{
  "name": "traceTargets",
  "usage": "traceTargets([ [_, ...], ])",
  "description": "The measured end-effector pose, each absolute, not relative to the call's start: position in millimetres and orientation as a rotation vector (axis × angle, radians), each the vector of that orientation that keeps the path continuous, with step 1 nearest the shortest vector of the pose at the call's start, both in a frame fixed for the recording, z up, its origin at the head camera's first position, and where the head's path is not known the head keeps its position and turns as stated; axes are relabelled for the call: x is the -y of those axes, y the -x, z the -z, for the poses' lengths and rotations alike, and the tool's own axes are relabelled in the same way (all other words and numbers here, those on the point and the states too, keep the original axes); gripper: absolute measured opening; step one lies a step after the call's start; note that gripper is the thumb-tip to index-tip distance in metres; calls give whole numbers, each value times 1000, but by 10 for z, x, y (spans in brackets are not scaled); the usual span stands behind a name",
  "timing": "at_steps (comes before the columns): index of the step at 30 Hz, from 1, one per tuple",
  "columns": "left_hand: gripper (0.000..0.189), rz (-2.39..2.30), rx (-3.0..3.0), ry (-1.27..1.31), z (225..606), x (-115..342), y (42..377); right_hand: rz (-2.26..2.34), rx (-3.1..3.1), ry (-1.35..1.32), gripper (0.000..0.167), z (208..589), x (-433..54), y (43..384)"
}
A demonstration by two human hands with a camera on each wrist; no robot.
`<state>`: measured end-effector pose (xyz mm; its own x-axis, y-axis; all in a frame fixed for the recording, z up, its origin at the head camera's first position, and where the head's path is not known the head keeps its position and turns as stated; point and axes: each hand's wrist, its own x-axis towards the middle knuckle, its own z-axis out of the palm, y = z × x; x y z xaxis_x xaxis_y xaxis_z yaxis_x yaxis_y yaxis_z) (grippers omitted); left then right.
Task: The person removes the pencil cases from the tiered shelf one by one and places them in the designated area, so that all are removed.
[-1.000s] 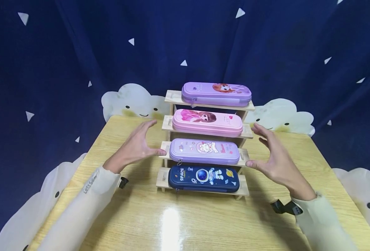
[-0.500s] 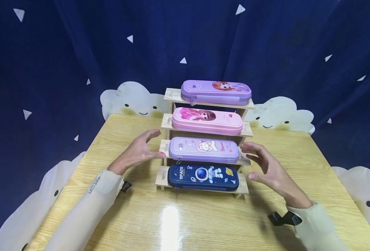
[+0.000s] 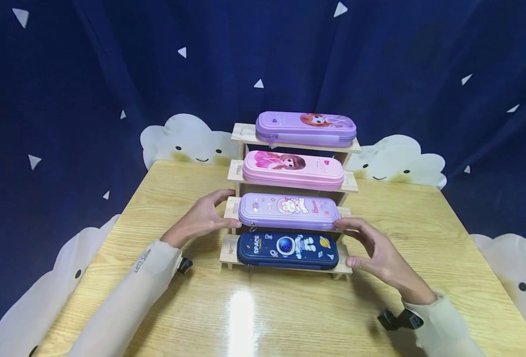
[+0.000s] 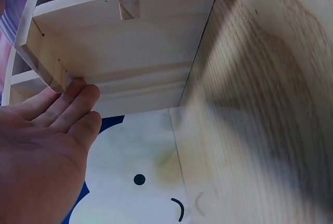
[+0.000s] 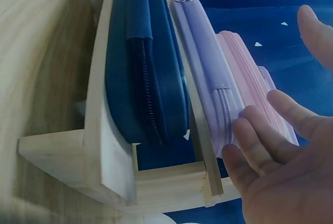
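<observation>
A tiered wooden shelf (image 3: 230,249) bears several zipped pencil cases, one per tier. From the bottom they are a navy space case (image 3: 267,258), a lavender rabbit case (image 3: 264,210), a pink case (image 3: 269,173) and a purple case (image 3: 289,129). My left hand (image 3: 200,220) is at the left end of the lavender case's tier. In the left wrist view its extended fingers reach the wooden edge. My right hand (image 3: 380,255) has its fingertips at the lavender case's right end, thumb lower by the bottom tier. In the right wrist view its fingers (image 5: 268,141) are spread and loosely bent.
The shelf stands on a wood-grain table (image 3: 191,307). Behind hangs a dark blue curtain (image 3: 227,44) with white triangles. White cloud cut-outs (image 3: 191,136) line the table's back and sides. A black wrist strap (image 3: 398,320) sits at my right sleeve.
My right hand has come down and inward from beside the upper tiers to the lavender case's right end. My left hand has moved slightly down and right, closer to the shelf. The cases stay put.
</observation>
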<state>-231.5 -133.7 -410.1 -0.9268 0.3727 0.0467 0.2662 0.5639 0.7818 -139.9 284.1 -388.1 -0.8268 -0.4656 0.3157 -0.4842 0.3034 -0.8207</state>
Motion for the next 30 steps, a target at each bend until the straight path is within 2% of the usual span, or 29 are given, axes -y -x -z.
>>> traceTargets([
  [15,93,-1312,-2656,-396,4121,1298,2342,-1583,2565,-943,73,4026,-2814,1335],
  [30,95,-1297,-2648,-383,4106,1312,2333,-1632,2590,-1025,77,4132,-2691,1372],
])
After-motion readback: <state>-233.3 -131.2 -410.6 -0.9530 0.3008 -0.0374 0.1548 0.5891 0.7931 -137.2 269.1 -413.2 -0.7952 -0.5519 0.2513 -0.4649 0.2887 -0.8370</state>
